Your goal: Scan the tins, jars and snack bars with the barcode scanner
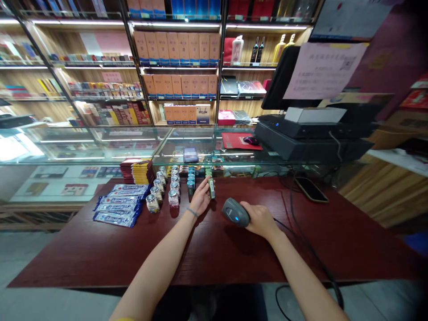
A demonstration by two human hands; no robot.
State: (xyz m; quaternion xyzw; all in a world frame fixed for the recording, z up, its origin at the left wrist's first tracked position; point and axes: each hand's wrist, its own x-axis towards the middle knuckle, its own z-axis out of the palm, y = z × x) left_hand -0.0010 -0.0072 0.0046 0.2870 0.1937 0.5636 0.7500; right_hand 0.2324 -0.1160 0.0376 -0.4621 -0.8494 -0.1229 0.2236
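Note:
My right hand (261,218) is wrapped round the handle of a grey barcode scanner (236,212), which shows a blue light and points left. In my left hand (201,198) is a small green pack (211,188), held upright between the fingers with a pale label facing the scanner. Behind it runs a row of similar green packs (208,171). To the left stand dark cans with blue-green tops (190,183) in a row, then rows of small lidded jars (174,198). Blue-and-white long packets (117,207) lie at the far left, near stacked red and yellow packets (142,172).
A dark red table (214,258) carries everything, with a glass counter (187,138) behind it. On the right lie a phone (311,189) and the scanner's black cable (301,236). A monitor (279,78) stands on the counter near a mouse (250,140).

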